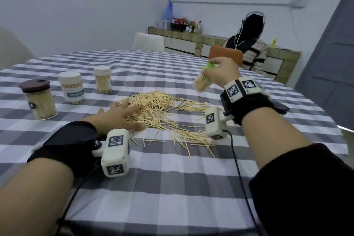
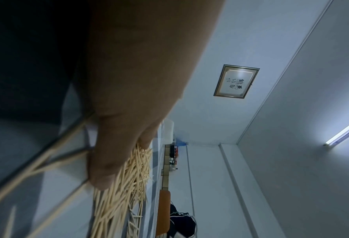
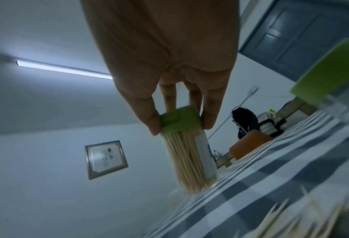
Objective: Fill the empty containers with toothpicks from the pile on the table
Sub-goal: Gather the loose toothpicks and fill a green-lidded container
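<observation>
A pile of loose toothpicks (image 1: 159, 109) lies spread on the checked tablecloth (image 1: 172, 178) at the table's middle. My left hand (image 1: 118, 115) lies flat on the pile's left side, fingers straight; in the left wrist view the left hand (image 2: 120, 154) presses on the toothpicks (image 2: 124, 193). My right hand (image 1: 220, 74) holds a clear container with a green lid (image 1: 203, 82), tilted, above the table beyond the pile. In the right wrist view the right hand (image 3: 181, 125) pinches the lid, and the container (image 3: 189, 161) is packed with toothpicks.
Three toothpick-filled containers stand at the left: brown-lidded (image 1: 39, 99), white-lidded (image 1: 71, 87) and a slimmer one (image 1: 102, 78). A blurred green-topped thing (image 3: 328, 70) shows at the right. An orange chair (image 1: 225, 56), a white chair (image 1: 148, 42) and a seated person (image 1: 251, 48) are beyond the table.
</observation>
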